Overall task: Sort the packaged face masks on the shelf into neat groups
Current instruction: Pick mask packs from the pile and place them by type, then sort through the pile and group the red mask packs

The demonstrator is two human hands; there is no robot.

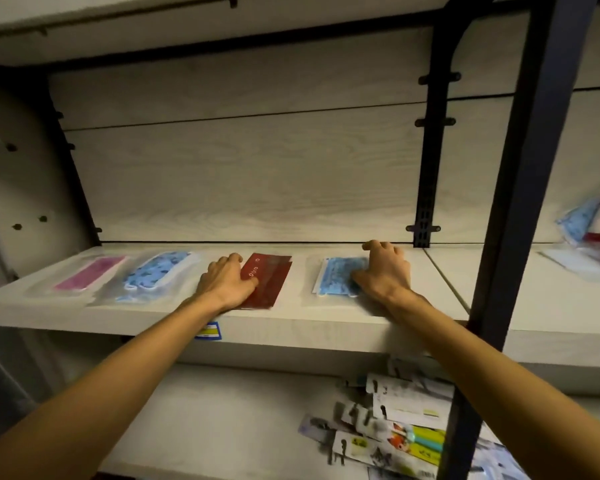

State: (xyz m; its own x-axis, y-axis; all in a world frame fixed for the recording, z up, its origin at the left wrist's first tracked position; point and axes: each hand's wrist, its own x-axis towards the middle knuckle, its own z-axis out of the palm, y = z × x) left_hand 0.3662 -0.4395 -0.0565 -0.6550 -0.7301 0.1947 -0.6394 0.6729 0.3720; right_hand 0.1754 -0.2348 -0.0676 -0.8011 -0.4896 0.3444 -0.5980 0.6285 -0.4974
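While both hands' fingers press flat, red pack [266,280] and blue pack [340,276] well apart

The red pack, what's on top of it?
The left hand rests on the red pack, covering its left edge. Its grip looks flat, with fingers bent a little at the far end. The pack's right side shows bare, with small white circles. Whatever lies under the hand is hidden.
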